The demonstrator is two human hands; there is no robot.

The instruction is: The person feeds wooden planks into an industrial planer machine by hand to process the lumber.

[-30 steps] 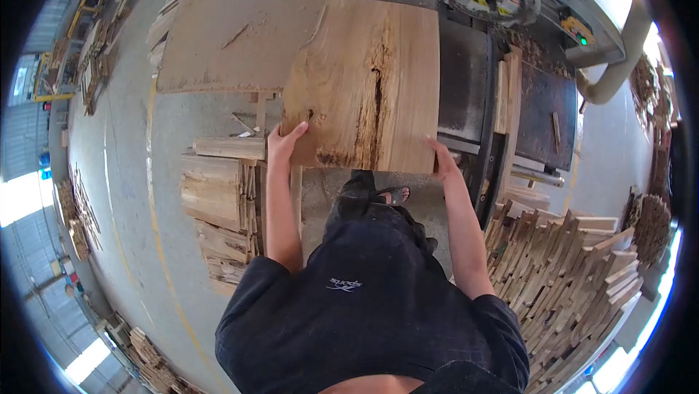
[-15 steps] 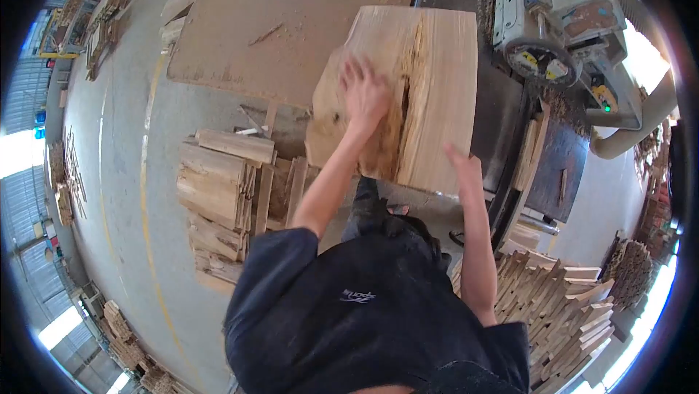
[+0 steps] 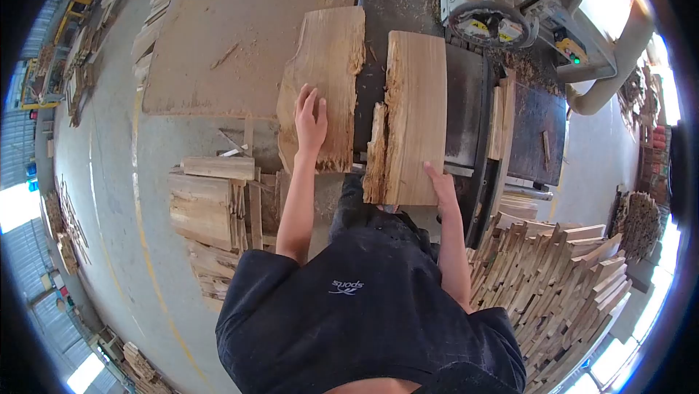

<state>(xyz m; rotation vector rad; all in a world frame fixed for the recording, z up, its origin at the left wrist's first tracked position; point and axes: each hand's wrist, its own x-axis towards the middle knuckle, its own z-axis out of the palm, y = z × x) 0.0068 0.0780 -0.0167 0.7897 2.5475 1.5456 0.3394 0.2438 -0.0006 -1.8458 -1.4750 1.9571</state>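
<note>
Two split pieces of a wooden board lie side by side with a gap between their rough inner edges. On the left board piece (image 3: 329, 59) my left hand (image 3: 311, 121) rests flat, fingers slightly spread. My right hand (image 3: 441, 186) grips the near right corner of the right board piece (image 3: 422, 103), thumb on top and the other fingers hidden underneath. A crumbly, darker splinter strip (image 3: 375, 157) sits along that piece's left edge. Both pieces lie over the dark machine table (image 3: 378, 1) and reach past its near edge.
A machine with a handwheel (image 3: 494, 26) stands at the upper right. A brown side table (image 3: 240, 37) holds a wood sliver and sawdust. Stacked boards (image 3: 200, 208) are at the left, and a big pile of wood strips (image 3: 546, 285) is at the lower right.
The single cracked board has come apart into two pieces along its crack. My hands have moved apart, one with each piece, and the view has shifted.
</note>
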